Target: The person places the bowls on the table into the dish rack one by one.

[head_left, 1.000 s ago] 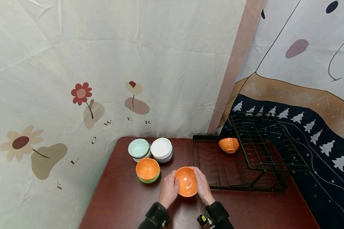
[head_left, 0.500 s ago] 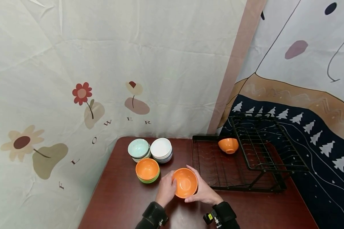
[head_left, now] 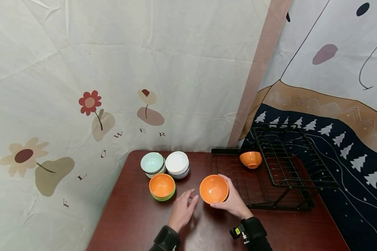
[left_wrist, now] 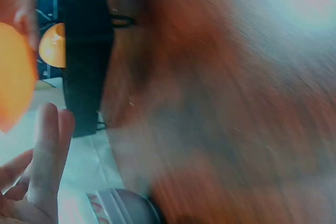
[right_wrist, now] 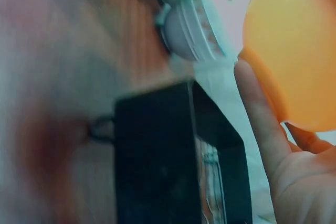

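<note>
An orange bowl (head_left: 213, 189) is gripped by my right hand (head_left: 234, 201), with thumb and fingers around its right side. Its inside faces the head camera, and it is held over the table beside the rack. To its left my left hand (head_left: 182, 211) is apart from it, fingers loosely extended and holding nothing. In the right wrist view the orange bowl (right_wrist: 294, 51) fills the upper right, the hand under and beside it. The left wrist view catches the bowl (left_wrist: 13, 77) at its left edge, above the left hand's fingers (left_wrist: 46, 150).
A black two-tier dish rack (head_left: 270, 207) stands at the right, with another orange bowl (head_left: 250, 159) tipped on its side in its lower tier. Stacked bowls stand at the left: pale green (head_left: 152, 162), white (head_left: 177, 161), and orange (head_left: 161, 185) over green ones, on the dark red table (head_left: 128, 226).
Both hands held the orange bowl earlier. My left hand has let go and drawn away from it, while my right hand has moved the bowl right and slightly farther back, toward the rack.
</note>
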{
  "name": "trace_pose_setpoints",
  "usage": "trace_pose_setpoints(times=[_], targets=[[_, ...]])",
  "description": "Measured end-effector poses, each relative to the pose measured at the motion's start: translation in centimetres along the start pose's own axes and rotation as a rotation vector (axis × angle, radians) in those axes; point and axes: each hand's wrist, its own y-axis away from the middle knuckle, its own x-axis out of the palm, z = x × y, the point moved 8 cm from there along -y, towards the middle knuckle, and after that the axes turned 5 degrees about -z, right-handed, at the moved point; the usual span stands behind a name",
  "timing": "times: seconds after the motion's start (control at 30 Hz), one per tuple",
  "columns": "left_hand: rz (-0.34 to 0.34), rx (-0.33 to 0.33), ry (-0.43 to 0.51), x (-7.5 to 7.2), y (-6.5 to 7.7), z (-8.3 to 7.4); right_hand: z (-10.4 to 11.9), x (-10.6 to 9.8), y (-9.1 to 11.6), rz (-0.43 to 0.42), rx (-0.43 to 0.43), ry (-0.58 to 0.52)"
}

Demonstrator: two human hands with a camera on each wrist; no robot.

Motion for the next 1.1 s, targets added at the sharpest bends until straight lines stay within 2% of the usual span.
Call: trace_pose_setpoints(times=[0.1, 0.27, 0.53, 0.6, 0.87, 1.1], targets=[[-0.008, 0.039, -0.134, -0.2, 0.7, 0.5, 0.1, -1.9, -0.4, -0.073, -0.021, 0.044], [0.031, 0.059, -0.276, -0.3, 1.9, 1.9, 0.0, -4.7, -1.1, -0.186, -0.022, 0.092], [0.079, 0.123, -0.387, -0.6, 3.6, 3.8, -1.0, -8.1, -1.6, -0.322, 0.045, 0.107], [0.098, 0.118, -0.401, -0.7, 4.0, 4.4, -1.2, -8.9, -1.5, -0.356, 0.057, 0.096], [0.187, 0.027, -0.462, -1.3, 4.5, 6.8, -1.6, -11.4, -1.0, -0.553, 0.073, 0.108], [0.21, -0.028, -0.478, -1.2, 4.8, 8.2, -2.5, -12.2, -1.2, -0.609, 0.113, 0.166]])
